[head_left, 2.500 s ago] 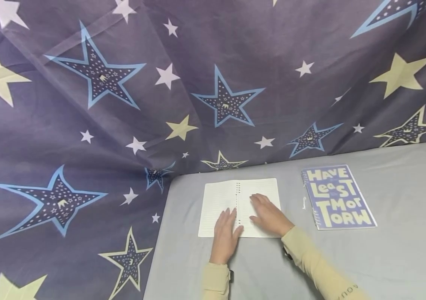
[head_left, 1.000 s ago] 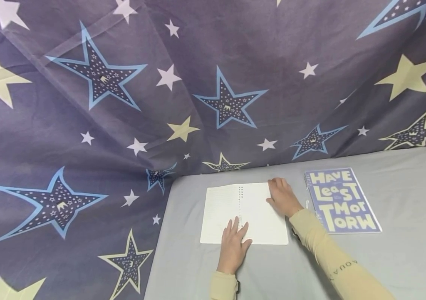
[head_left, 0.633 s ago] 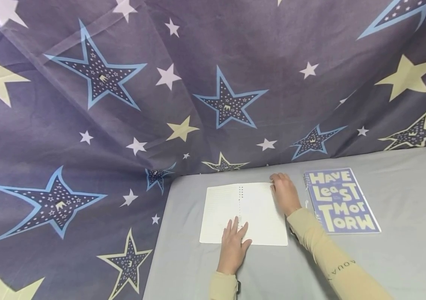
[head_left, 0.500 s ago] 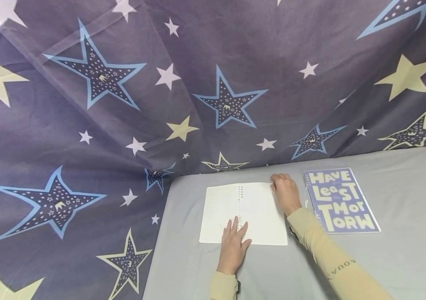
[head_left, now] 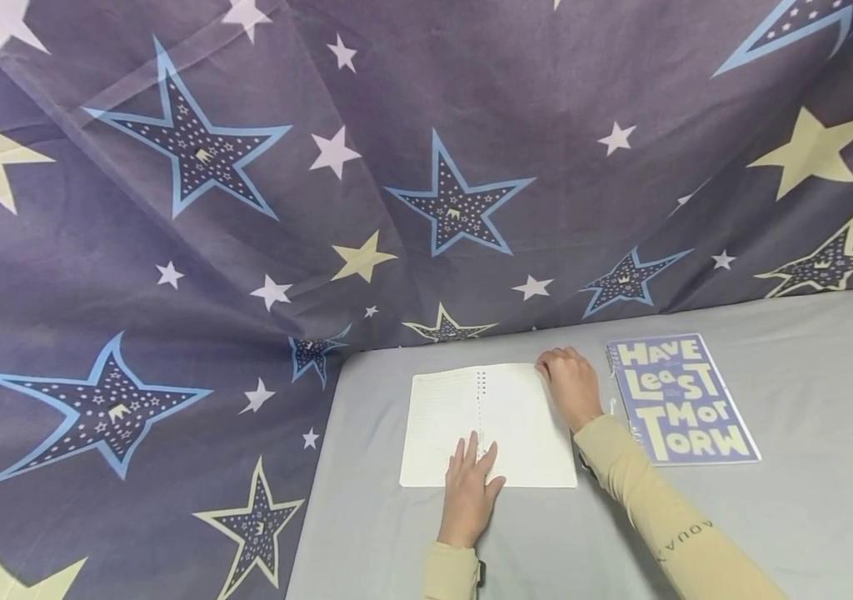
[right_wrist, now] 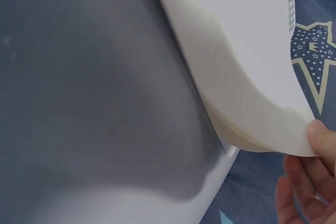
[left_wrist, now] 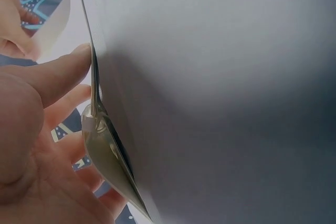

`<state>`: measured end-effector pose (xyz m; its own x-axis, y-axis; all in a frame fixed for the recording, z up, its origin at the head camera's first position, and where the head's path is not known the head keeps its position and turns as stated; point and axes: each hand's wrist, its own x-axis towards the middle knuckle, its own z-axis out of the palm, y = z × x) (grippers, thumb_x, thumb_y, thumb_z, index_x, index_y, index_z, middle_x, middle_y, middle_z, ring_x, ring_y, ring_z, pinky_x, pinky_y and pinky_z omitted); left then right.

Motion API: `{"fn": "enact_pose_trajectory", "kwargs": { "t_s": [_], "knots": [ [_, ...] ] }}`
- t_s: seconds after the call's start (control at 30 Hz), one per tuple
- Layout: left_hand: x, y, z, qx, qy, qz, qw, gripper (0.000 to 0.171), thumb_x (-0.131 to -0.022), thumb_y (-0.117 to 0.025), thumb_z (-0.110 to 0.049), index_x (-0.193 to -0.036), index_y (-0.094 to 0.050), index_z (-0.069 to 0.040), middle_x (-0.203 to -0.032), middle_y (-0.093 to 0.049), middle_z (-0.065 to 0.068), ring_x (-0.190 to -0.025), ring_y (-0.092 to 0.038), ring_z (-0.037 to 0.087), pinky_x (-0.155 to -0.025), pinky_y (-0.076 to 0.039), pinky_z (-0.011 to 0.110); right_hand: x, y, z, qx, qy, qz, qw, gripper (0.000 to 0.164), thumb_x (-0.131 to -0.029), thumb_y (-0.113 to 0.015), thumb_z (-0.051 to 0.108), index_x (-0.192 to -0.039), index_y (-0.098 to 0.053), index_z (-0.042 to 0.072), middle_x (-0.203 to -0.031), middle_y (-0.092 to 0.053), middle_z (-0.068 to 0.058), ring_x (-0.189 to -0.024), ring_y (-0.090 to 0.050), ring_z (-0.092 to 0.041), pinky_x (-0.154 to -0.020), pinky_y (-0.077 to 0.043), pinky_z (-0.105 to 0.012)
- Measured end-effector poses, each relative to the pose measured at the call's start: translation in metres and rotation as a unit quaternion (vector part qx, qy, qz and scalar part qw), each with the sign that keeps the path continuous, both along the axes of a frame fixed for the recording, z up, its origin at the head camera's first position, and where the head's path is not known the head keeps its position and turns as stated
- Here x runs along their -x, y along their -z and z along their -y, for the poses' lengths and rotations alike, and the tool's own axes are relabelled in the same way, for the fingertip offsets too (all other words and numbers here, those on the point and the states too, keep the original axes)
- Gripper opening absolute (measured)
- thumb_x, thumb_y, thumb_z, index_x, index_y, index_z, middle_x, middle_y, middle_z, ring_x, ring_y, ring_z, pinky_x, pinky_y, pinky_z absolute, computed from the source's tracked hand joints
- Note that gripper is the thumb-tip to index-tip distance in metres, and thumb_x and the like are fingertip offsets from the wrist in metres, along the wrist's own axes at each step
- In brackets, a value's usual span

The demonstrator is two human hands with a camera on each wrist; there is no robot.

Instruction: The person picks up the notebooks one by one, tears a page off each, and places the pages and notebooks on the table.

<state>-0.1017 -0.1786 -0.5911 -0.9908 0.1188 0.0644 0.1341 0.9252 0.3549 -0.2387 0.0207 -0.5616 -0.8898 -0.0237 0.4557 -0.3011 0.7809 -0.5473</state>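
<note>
An open spiral notebook [head_left: 436, 425] with pale pages lies on the grey covered surface. My left hand [head_left: 469, 492] rests over the near end of its spine, fingers spread and mostly straight. At the far right corner of the notebook is my right hand [head_left: 571, 387]. In the right wrist view its thumb and fingers pinch the corner of a page [right_wrist: 252, 93], which curves up from the sheets below. From the left wrist, the thumb and fingers of the left hand [left_wrist: 58, 108] show along the notebook's near edge.
To the right lies a second spiral notebook [head_left: 685, 400] with purple cover and large cream letters, near my right sleeve [head_left: 659, 508]. The grey surface [head_left: 809, 533] meets a dark purple star-patterned fabric [head_left: 261, 208] behind and at the left.
My right hand has moved from the middle of the right page to its far corner and now pinches it. My left hand has slid slightly nearer along the spine.
</note>
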Motion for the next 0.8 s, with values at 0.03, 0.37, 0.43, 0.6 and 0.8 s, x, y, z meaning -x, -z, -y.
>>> {"fn": "enact_pose_trajectory", "kwargs": {
  "t_s": [0.03, 0.37, 0.43, 0.6, 0.8],
  "knots": [
    [-0.0001, 0.0004, -0.0003, 0.000, 0.000, -0.002, 1.0000, 0.053, -0.083, -0.063, -0.033, -0.132, -0.051, -0.019, -0.148, -0.029, 0.009, -0.137, -0.021, 0.031, -0.109, -0.021, 0.053, -0.0001, -0.0005, 0.0000, -0.001, -0.002, 0.000, 1.000, 0.014, -0.085, -0.065, 0.019, -0.083, -0.069, 0.005, -0.080, -0.067, -0.008, -0.077, -0.057, -0.024, -0.071, -0.050, -0.039],
    [0.0007, -0.0010, -0.0007, -0.005, 0.006, -0.014, 0.9999, 0.053, -0.082, -0.064, -0.031, -0.131, -0.052, -0.017, -0.147, -0.030, 0.012, -0.136, -0.023, 0.033, -0.108, -0.022, 0.054, -0.0006, -0.0036, -0.0013, -0.034, -0.022, -0.008, 0.999, 0.012, -0.085, -0.064, 0.016, -0.087, -0.071, 0.006, -0.086, -0.068, -0.007, -0.082, -0.057, -0.023, -0.076, -0.049, -0.038],
    [0.0006, -0.0016, -0.0005, -0.005, 0.007, -0.012, 0.9999, 0.053, -0.082, -0.064, -0.031, -0.131, -0.052, -0.017, -0.147, -0.030, 0.012, -0.136, -0.022, 0.033, -0.108, -0.022, 0.054, -0.0007, -0.0038, -0.0012, -0.043, -0.027, -0.011, 0.999, 0.012, -0.086, -0.063, 0.014, -0.090, -0.071, 0.007, -0.090, -0.068, -0.007, -0.086, -0.057, -0.023, -0.079, -0.049, -0.038],
    [0.0006, -0.0016, -0.0007, 0.000, 0.009, -0.011, 0.9999, 0.052, -0.083, -0.064, -0.031, -0.132, -0.052, -0.017, -0.147, -0.030, 0.012, -0.136, -0.022, 0.034, -0.108, -0.022, 0.054, -0.0002, -0.0023, -0.0021, -0.080, -0.042, -0.040, 0.995, 0.014, -0.083, -0.064, 0.011, -0.095, -0.071, 0.008, -0.105, -0.066, -0.008, -0.102, -0.054, -0.026, -0.090, -0.045, -0.041],
    [0.0017, -0.0036, -0.0012, 0.009, 0.009, -0.018, 0.9998, 0.053, -0.084, -0.063, -0.032, -0.134, -0.050, -0.018, -0.145, -0.033, 0.013, -0.134, -0.025, 0.034, -0.108, -0.023, 0.053, -0.0036, -0.0004, -0.0007, -0.075, -0.051, -0.067, 0.994, 0.011, -0.084, -0.064, 0.013, -0.090, -0.071, 0.007, -0.103, -0.066, -0.009, -0.104, -0.054, -0.026, -0.089, -0.045, -0.041]
  ]
}}
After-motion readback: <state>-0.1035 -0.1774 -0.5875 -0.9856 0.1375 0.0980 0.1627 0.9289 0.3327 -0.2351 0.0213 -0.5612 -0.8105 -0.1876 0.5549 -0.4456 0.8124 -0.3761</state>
